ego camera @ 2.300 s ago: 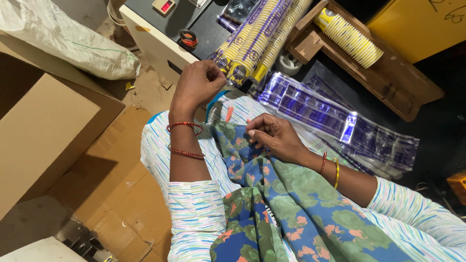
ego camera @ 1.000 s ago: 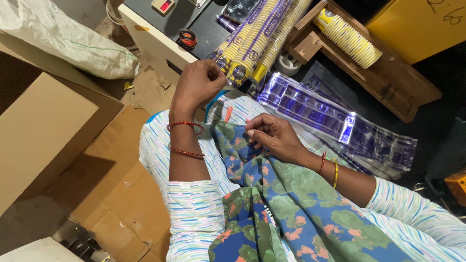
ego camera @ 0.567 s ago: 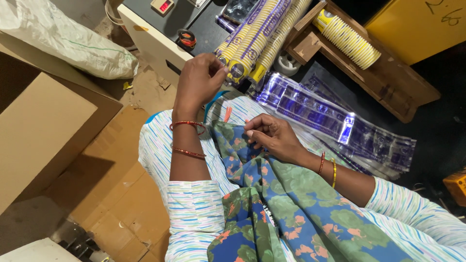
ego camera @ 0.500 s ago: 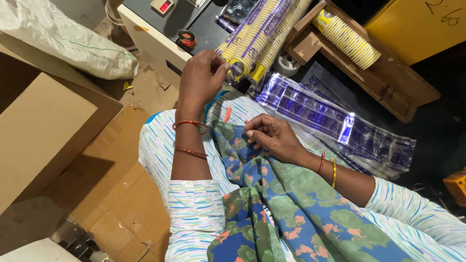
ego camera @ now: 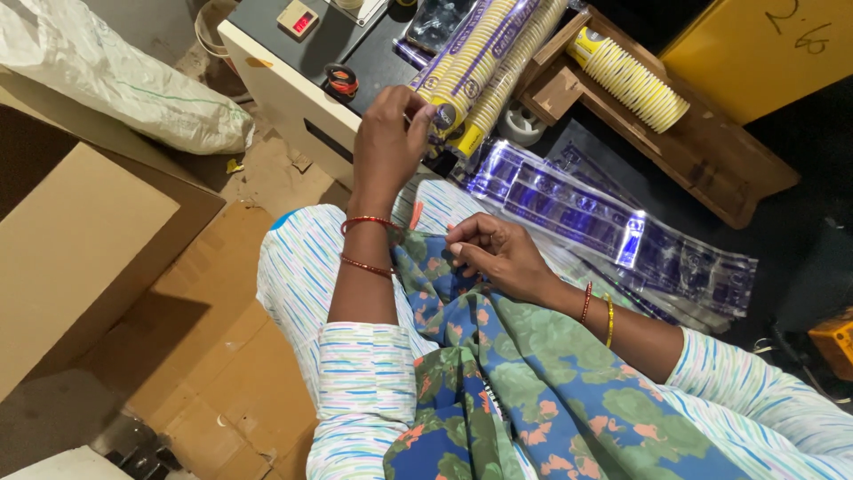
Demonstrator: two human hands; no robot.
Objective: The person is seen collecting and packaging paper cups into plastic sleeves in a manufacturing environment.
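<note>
While pinching the rim of the long yellow paper-cup stack [ego camera: 462, 84] with left hand [ego camera: 388, 142], steady floral blue-green cloth [ego camera: 524, 373] using closed right hand [ego camera: 498, 258], pulling gently.

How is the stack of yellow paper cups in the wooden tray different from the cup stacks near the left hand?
The yellow ribbed cup stack lies bare in the wooden tray; the purple-and-yellow printed cup stacks lie on the dark machine top. No hand touches the first; the left hand touches the printed ones. Both are nested paper cups lying sideways.

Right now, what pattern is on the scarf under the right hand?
Blue-green floral scarf, head view.
</note>
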